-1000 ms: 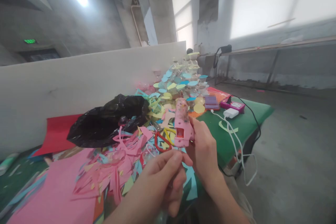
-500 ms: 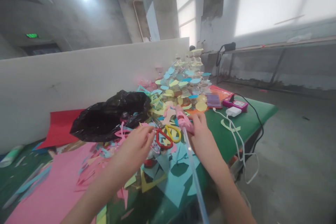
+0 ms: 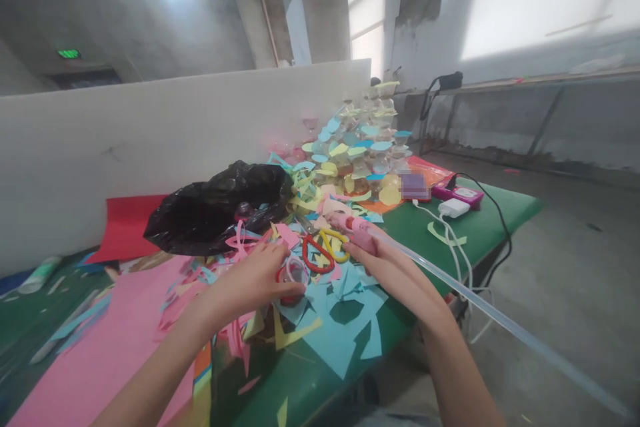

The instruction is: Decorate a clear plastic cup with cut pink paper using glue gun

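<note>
My right hand is closed around a pink hot glue gun, whose nozzle points left. A long clear glue stick sticks out of its back towards the lower right. My left hand curves around a small clear plastic cup, thumb at the near side and fingers at the far side. Something red shows under the thumb, partly hidden. Between the hands lie scissors with one red and one yellow handle, on paper scraps. Light blue cut paper is spread in front.
Behind the hands stands a stack of clear cups with coloured paper discs. A black plastic bag lies open on the left, near pink sheets. On the right are a magenta power strip, a white charger and cables.
My left hand has lowered and opened around the cup. My right hand has turned the glue gun, so its nozzle swings left and the glue stick swings right. The view has shifted slightly.
</note>
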Motion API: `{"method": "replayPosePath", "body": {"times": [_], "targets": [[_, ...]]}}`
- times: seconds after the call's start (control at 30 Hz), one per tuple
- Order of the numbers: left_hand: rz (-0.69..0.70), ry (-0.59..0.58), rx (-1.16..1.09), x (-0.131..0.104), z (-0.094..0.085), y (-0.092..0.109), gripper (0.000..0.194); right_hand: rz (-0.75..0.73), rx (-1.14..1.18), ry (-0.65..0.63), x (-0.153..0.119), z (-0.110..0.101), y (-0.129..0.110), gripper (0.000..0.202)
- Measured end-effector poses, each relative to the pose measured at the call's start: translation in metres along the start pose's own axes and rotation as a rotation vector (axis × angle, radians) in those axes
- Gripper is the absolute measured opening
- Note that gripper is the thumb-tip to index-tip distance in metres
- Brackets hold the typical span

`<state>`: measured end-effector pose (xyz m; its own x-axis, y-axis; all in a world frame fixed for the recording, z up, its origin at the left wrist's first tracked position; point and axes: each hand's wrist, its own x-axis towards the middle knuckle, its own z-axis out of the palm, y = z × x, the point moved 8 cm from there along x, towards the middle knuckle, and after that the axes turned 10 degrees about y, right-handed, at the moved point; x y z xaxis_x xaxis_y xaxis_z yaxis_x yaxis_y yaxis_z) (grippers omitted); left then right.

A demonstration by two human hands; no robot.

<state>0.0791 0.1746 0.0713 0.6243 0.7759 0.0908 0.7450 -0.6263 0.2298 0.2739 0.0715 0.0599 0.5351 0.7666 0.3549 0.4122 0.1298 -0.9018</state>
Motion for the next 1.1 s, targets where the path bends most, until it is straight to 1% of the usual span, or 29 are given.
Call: {"method": "replayPosePath", "body": {"times": [0.07, 0.13, 0.2, 0.23, 0.33, 0.4, 0.47, 0.53, 0.67, 0.73, 0.8, 0.87, 0.97, 1.1], "targets": [[0.011, -0.065, -0.038, -0.002, 0.004, 0.002, 0.049, 0.085, 0.024, -0.085, -0.003, 0.006, 0.002, 0.029], [0.02, -0.116, -0.077, -0.004, 0.01, 0.0, 0.057, 0.163, 0.017, -0.141, -0.004, 0.01, 0.007, 0.034], [0.024, -0.122, -0.11, -0.004, 0.013, -0.003, 0.062, 0.188, -0.001, -0.182, -0.004, 0.014, 0.012, 0.037], [0.024, -0.11, -0.119, -0.003, 0.014, -0.004, 0.059, 0.186, -0.007, -0.205, -0.004, 0.017, 0.014, 0.039], [0.04, -0.035, -0.122, -0.003, 0.014, -0.004, 0.036, 0.194, -0.011, -0.236, -0.004, 0.022, 0.022, 0.044], [0.054, 0.043, -0.152, -0.005, 0.012, -0.003, 0.029, 0.222, -0.014, -0.223, -0.005, 0.023, 0.027, 0.046], [0.046, 0.128, -0.239, -0.01, 0.011, -0.006, 0.03, 0.235, -0.011, -0.217, -0.008, 0.025, 0.027, 0.046], [0.015, 0.222, -0.349, -0.017, 0.011, -0.014, 0.033, 0.234, 0.0, -0.236, -0.012, 0.03, 0.025, 0.046], [-0.1, 0.379, -0.518, -0.029, 0.015, -0.038, 0.036, 0.218, 0.045, -0.345, -0.022, 0.049, 0.015, 0.047], [-0.157, 0.411, -0.589, -0.033, 0.018, -0.046, 0.035, 0.201, 0.063, -0.402, -0.025, 0.06, 0.01, 0.047], [-0.198, 0.434, -0.659, -0.036, 0.02, -0.049, 0.035, 0.172, 0.055, -0.425, -0.027, 0.068, 0.007, 0.049], [-0.205, 0.46, -0.701, -0.039, 0.02, -0.048, 0.035, 0.139, 0.028, -0.41, -0.026, 0.072, 0.005, 0.05], [-0.202, 0.5, -0.693, -0.042, 0.019, -0.046, 0.033, 0.121, -0.012, -0.383, -0.024, 0.075, 0.008, 0.051], [-0.215, 0.526, -0.688, -0.042, 0.023, -0.049, 0.035, 0.099, -0.053, -0.317, -0.021, 0.073, 0.01, 0.05]]}}
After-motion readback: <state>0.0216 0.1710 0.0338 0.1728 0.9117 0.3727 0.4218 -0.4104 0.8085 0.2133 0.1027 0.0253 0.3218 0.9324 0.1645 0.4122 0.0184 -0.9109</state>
